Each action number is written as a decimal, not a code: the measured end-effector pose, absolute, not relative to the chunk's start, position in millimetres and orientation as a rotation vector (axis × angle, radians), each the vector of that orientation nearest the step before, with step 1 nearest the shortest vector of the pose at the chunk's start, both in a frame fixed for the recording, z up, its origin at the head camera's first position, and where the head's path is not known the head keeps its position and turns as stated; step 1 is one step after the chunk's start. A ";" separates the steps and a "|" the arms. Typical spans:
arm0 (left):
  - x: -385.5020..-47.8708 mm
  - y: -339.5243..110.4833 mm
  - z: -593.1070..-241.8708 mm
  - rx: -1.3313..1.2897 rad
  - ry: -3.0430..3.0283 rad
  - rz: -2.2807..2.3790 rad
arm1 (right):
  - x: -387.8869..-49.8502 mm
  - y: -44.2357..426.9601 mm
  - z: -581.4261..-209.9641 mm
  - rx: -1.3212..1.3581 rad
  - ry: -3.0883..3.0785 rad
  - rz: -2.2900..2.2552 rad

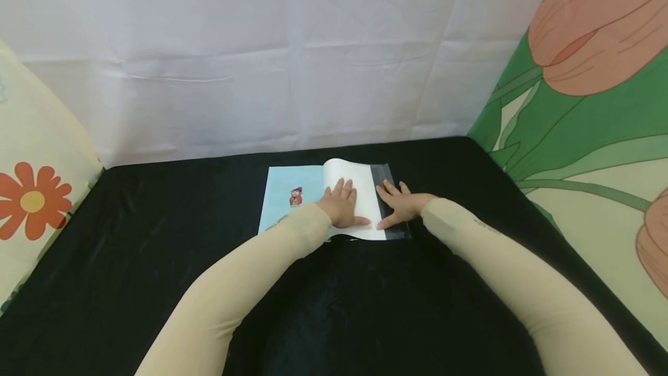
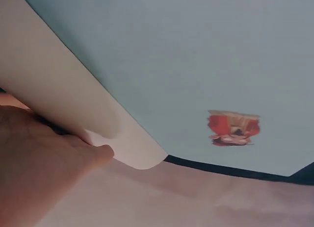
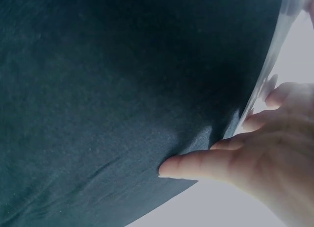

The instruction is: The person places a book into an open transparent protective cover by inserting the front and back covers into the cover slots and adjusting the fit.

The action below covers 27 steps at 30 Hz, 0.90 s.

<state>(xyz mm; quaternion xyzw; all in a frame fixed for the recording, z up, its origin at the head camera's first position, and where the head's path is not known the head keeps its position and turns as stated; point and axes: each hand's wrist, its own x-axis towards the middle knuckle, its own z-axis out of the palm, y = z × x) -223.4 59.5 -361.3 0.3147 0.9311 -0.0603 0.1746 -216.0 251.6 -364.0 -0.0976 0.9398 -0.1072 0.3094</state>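
An open booklet lies on the table, with a light blue side [image 1: 282, 181] that carries a small red figure [image 1: 296, 196]. Its white page [image 1: 360, 174] bulges near the fold. My left hand [image 1: 341, 206] rests flat on this white page, fingers spread and pointing away. Along the page's right edge runs a strip of clear plastic film [image 1: 398, 232], and my right hand [image 1: 404, 205] presses there with spread fingers. The left wrist view shows the rolled white page [image 2: 73, 85] beside my left hand. In the right wrist view, the plastic edge [image 3: 265, 70] passes by my right fingers.
A black cloth [image 1: 172, 237] covers the table. Behind it hangs a white curtain [image 1: 209, 62]. A floral cloth [image 1: 31, 202] hangs at the left, and a tulip-patterned cloth [image 1: 600, 132] at the right.
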 end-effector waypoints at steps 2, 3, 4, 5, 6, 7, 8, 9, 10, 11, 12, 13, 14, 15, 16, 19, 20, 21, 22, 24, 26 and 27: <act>-224.5 54.8 -361.2 0.906 2.629 -0.141 | -215.6 250.6 -363.0 -0.257 2.480 -0.288; -224.8 52.3 -361.1 0.911 2.622 -0.129 | -215.3 250.1 -362.4 -0.258 2.481 -0.289; -224.9 50.0 -361.1 0.915 2.615 -0.123 | -215.1 249.8 -362.1 -0.257 2.480 -0.287; -224.0 47.6 -360.5 0.917 2.609 -0.114 | -215.1 249.7 -362.2 -0.258 2.481 -0.282; -223.4 45.5 -360.6 0.917 2.604 -0.107 | -215.1 249.6 -362.2 -0.259 2.483 -0.277; -223.0 43.8 -360.8 0.918 2.600 -0.103 | -215.2 249.8 -362.4 -0.261 2.485 -0.275; -222.5 42.4 -361.0 0.916 2.596 -0.095 | -215.2 250.0 -362.2 -0.260 2.487 -0.275; -222.5 41.3 -361.3 0.915 2.590 -0.099 | -215.4 250.4 -362.5 -0.262 2.489 -0.275; -222.2 40.3 -361.5 0.915 2.588 -0.101 | -215.6 250.6 -362.7 -0.262 2.490 -0.275; -221.8 39.4 -361.8 0.914 2.589 -0.104 | -215.7 250.9 -362.9 -0.263 2.491 -0.280; -221.8 38.9 -362.4 0.916 2.589 -0.107 | -216.0 251.2 -363.1 -0.263 2.491 -0.282; -221.6 38.5 -362.8 0.918 2.589 -0.109 | -216.2 251.4 -363.4 -0.263 2.491 -0.285; -221.3 38.1 -363.0 0.921 2.590 -0.110 | -216.3 251.8 -363.7 -0.263 2.491 -0.288; -220.9 37.9 -363.1 0.925 2.591 -0.113 | -216.4 252.1 -364.2 -0.265 2.491 -0.285; -220.3 37.8 -363.1 0.930 2.596 -0.110 | -216.4 252.3 -364.4 -0.266 2.492 -0.288; -219.1 37.7 -363.9 0.944 2.606 -0.107 | -216.4 253.4 -365.3 -0.264 2.491 -0.306; -219.1 38.0 -364.7 0.947 2.608 -0.108 | -216.3 253.8 -365.4 -0.263 2.490 -0.313; -219.3 38.3 -365.9 0.950 2.612 -0.110 | -216.2 253.9 -365.4 -0.260 2.488 -0.320; -219.1 38.6 -366.6 0.951 2.614 -0.110 | -216.1 254.0 -365.2 -0.257 2.486 -0.332; -219.4 39.5 -368.9 0.947 2.620 -0.114 | -216.1 254.0 -365.3 -0.254 2.484 -0.345; -220.4 40.8 -372.2 0.941 2.627 -0.127 | -216.2 253.9 -365.0 -0.257 2.483 -0.356; -220.8 41.5 -373.4 0.936 2.629 -0.137 | -216.4 253.9 -365.1 -0.260 2.483 -0.357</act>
